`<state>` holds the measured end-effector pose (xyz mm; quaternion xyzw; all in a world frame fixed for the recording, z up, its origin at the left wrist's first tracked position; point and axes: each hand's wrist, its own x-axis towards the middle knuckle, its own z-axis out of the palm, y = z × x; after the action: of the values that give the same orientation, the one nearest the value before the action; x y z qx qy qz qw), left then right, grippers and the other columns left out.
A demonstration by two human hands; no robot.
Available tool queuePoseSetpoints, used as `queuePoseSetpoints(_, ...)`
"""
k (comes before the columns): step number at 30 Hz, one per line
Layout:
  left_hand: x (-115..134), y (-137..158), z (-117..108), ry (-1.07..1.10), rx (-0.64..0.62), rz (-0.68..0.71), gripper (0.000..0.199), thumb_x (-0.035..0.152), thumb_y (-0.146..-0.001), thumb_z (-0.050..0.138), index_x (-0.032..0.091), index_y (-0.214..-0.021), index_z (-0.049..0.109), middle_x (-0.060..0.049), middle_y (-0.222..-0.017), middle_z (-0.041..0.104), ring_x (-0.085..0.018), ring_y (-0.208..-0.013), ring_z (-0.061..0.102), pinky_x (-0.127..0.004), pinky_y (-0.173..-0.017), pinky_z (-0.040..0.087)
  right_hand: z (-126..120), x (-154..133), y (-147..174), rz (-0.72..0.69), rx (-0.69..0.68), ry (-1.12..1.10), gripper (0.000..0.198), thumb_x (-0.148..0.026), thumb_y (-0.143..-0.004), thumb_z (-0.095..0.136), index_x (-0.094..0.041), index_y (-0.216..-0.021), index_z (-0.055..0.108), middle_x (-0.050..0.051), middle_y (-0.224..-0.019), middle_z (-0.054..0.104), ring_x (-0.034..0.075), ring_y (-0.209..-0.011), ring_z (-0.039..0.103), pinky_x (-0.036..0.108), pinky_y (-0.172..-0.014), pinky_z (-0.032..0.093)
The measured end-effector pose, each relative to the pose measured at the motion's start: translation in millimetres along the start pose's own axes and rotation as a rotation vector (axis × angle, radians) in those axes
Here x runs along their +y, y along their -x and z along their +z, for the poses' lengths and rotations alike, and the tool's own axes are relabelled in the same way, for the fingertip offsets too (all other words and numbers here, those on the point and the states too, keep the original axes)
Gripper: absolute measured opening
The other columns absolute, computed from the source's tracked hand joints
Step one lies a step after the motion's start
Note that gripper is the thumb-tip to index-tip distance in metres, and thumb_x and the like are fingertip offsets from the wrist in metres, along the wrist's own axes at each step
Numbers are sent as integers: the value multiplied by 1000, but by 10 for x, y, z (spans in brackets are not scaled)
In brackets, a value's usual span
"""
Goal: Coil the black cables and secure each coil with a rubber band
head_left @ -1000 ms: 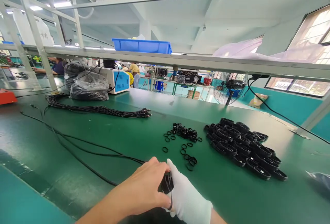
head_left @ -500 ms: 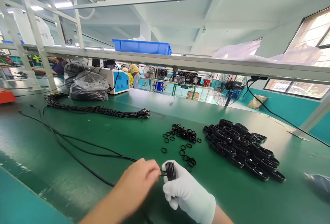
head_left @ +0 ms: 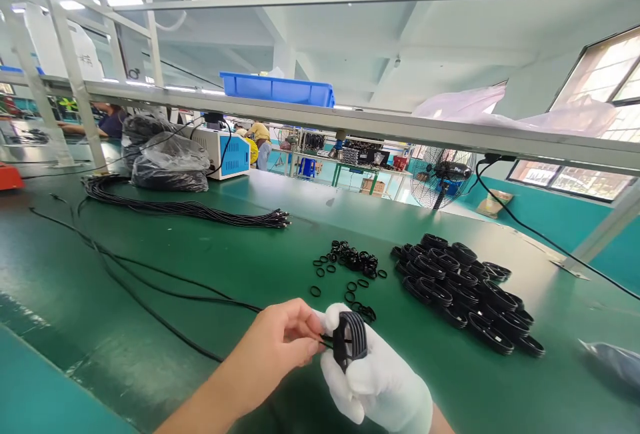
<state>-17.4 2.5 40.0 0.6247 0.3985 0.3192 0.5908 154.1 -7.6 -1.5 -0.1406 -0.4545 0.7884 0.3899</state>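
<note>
My right hand [head_left: 385, 381], in a white glove, is closed around a small coil of black cable [head_left: 357, 335] whose loops lie side by side. Just left of it, my bare left hand [head_left: 280, 344] pinches a thin stretch of the same black cable close to the coil. Long loose cables [head_left: 165, 293] run leftward over the green table from behind my left hand. Beyond my hands lie scattered small black rings [head_left: 355, 259], some in a heap and several apart. To the right is a pile of finished-looking black cable coils [head_left: 465, 287].
A bundle of straight black cables [head_left: 200, 211] lies at the back left, near plastic-wrapped goods [head_left: 170, 164] and a white-and-blue machine [head_left: 230, 154]. Overhead runs a shelf with a blue bin [head_left: 277, 89]. A plastic bag [head_left: 613, 361] rests at the right edge.
My right hand has turned and moved slightly right, so the coil's opening now faces me more. My left hand has come closer to the coil, its fingers now pinching the cable in plain view.
</note>
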Motion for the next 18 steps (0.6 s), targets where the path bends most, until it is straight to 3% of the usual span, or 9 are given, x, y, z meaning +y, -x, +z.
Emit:
queuePoseSetpoints(3,-35,-42,121,179,36,14,6,16,-70,58,15,-76,56,2,-67,61,-9,-59,50,-23,-59,40,-24,25,3,28,-4,23,53,-31,-59,72,-24,-95,34,-4,-49,59,7,-34,43,15,-37,26)
queuePoseSetpoints(9,-202,-127,169,300,41,-41,21,13,-65,61,16,-83,54,2,-76,60,-8,-53,50,-22,-52,40,-61,87,-9,46,70,40,55,-29,-58,73,-23,-97,36,-6,-47,56,8,-36,46,16,-39,24)
queuePoseSetpoints(11,-194,-104,117,229,83,-25,24,15,-68,59,18,-91,54,1,-81,60,-9,-58,51,-22,-54,40,-75,85,-10,57,94,12,57,-28,-57,72,-22,-103,38,-5,-52,58,8,-36,47,16,-38,25)
queuePoseSetpoints(15,-44,-31,-13,-148,209,56,28,19,-77,50,24,-103,59,0,-90,61,-16,-81,54,-27,-71,42,-78,53,8,148,59,-31,66,-26,-58,68,-15,-117,41,-1,-55,59,8,-38,45,19,-40,30)
queuePoseSetpoints(18,69,-58,-91,-274,8,90,34,21,-76,52,29,-107,62,-1,-107,59,-19,-99,52,-30,-83,41,-55,59,17,261,-14,-83,71,-34,-56,69,-8,-118,47,1,-54,59,10,-38,47,22,-41,34)
